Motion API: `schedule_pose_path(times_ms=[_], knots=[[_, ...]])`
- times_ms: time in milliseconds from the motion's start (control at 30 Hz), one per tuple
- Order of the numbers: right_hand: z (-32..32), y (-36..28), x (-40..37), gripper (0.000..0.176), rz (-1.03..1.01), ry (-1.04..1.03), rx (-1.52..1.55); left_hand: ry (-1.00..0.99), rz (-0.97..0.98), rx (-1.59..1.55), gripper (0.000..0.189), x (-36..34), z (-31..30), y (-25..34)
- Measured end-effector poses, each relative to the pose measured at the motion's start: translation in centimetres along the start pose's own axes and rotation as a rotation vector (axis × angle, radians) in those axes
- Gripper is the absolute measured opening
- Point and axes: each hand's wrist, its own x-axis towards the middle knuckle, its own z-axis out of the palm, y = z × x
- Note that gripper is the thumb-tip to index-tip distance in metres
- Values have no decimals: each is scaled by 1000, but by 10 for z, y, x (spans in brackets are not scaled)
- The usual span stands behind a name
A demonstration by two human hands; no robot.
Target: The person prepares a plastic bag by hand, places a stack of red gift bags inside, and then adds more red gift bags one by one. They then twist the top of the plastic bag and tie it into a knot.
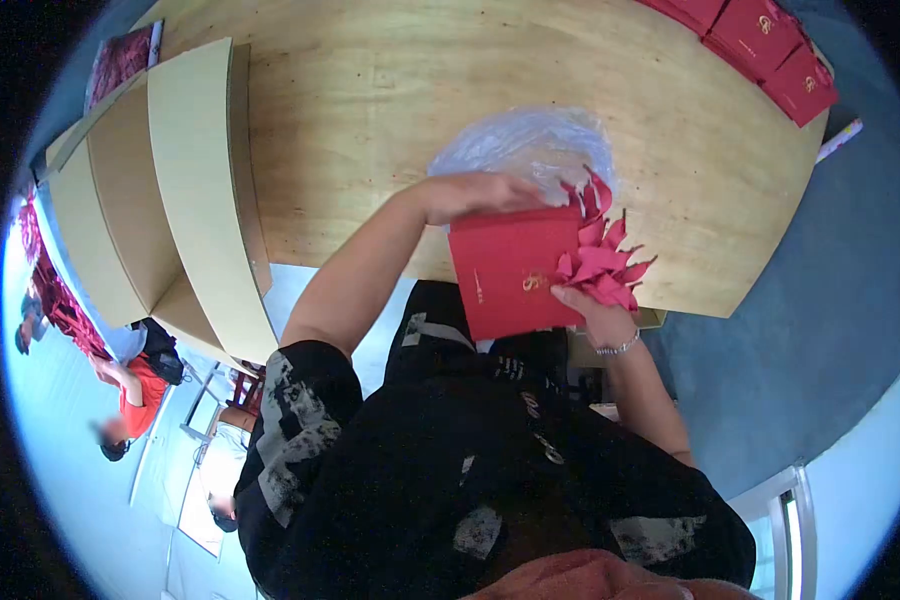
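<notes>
Several red gift bags [515, 260] with gold print are stacked together in front of my body, above the near edge of the table. Dark pink ribbons [602, 255] fan out from their right side. My right hand [600, 318], with a bracelet at the wrist, is closed on the lower right of the stack, thumb on the front bag by the ribbons. Along the upper edge of the bags lies my left hand [482, 192], its fingers stretched out; the fingertips are partly hidden. A clear plastic bag [535, 140] lies crumpled on the table just beyond.
The wooden table [370, 90] has an open cardboard box [195, 180] at its left. More red bags [760, 45] sit at the far right corner. A rolled item [838, 140] juts past the right edge. Two people [145, 385] are at the left.
</notes>
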Motion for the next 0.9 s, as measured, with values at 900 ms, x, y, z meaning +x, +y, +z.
schedule_pose_path(times_ms=[900], knots=[[-1,-17,180,25,21,-74,170,1076,-65,1238,108,-1,42,-21]])
